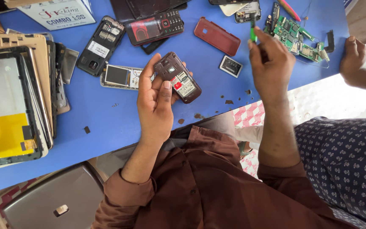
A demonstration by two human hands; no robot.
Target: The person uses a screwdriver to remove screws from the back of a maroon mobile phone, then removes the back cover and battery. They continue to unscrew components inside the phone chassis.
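Blue desk strewn with phone parts; left hand grips an opened maroon phone, right hand pinches a green tool.

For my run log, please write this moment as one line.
left hand: holds open brown phone | right hand: pinches green tool | blue table | near: red back cover, circuit board

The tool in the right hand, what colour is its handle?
Green handle, in the right hand, head view.
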